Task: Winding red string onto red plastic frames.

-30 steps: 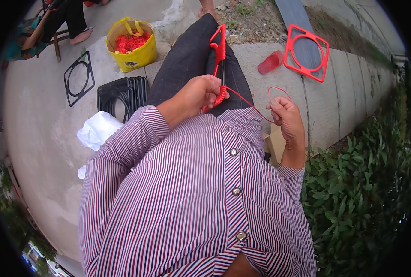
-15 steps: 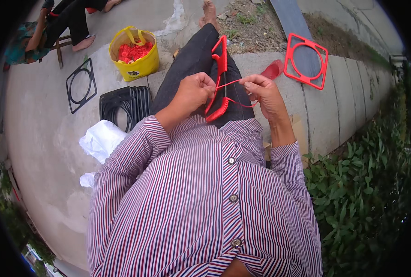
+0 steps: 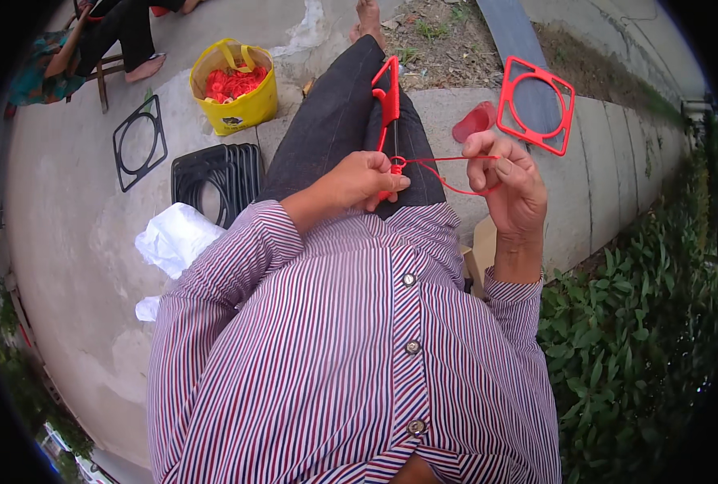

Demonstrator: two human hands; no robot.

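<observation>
A square frame, mostly red with a dark bare stretch of bar, stands on edge across my lap. At its near end my left hand pinches the red-wrapped part between thumb and fingers, covering much of it. A thin red cord forms a small loop beside my left fingertips and runs rightward. My right hand, raised over my right thigh, has its fingers closed on the cord, which is drawn out in two strands between the hands.
At the left stand a yellow bag of red cord bundles, stacked black frames, a single black frame and white plastic. A red frame and red translucent object lie right. Another person sits far left; bushes grow right.
My right hand has moved right and slightly down, drawing the cord out longer. My left hand has come down and right onto the frame's near end, where a small cord loop now shows.
</observation>
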